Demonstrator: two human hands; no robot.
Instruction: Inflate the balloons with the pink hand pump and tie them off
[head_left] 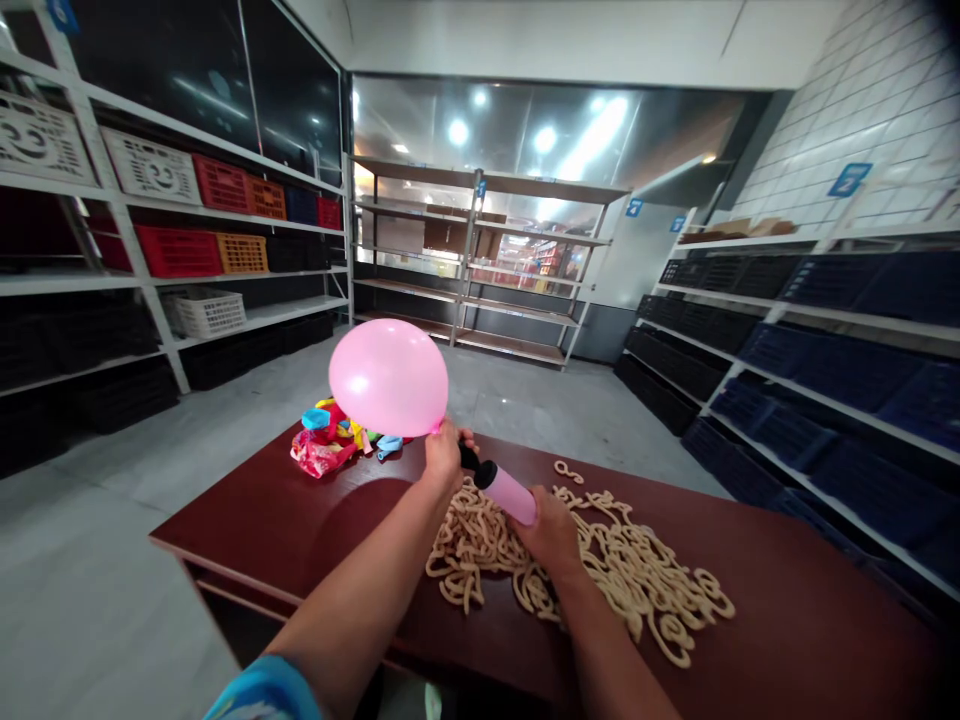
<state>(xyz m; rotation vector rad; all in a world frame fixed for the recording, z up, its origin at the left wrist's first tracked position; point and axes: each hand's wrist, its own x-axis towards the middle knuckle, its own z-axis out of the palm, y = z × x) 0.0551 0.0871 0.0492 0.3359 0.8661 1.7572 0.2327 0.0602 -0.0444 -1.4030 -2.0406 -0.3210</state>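
A pink inflated balloon (pixel 388 377) stands out to the left above the tabletop. My left hand (pixel 444 455) is closed around its neck, beside the black end of a hand-held balloon pump (pixel 513 497). The fingers hide where the neck and the pump meet. Wrapped round the pump's pink barrel is my right hand (pixel 553 532). Under and around the right hand lies a heap of beige, curled, rope-like pieces (pixel 634 565). To the left of my left hand, uninflated balloons (pixel 390 445) in several colours lie by a red shiny bag (pixel 321 453).
The dark red-brown table (pixel 255 510) spans the foreground. Shelves with coloured crates (pixel 178 250) line the left, and dark crates (pixel 847 380) fill the right-hand racks. A metal shelf unit (pixel 517 310) stands at the back across the grey floor (pixel 510 400).
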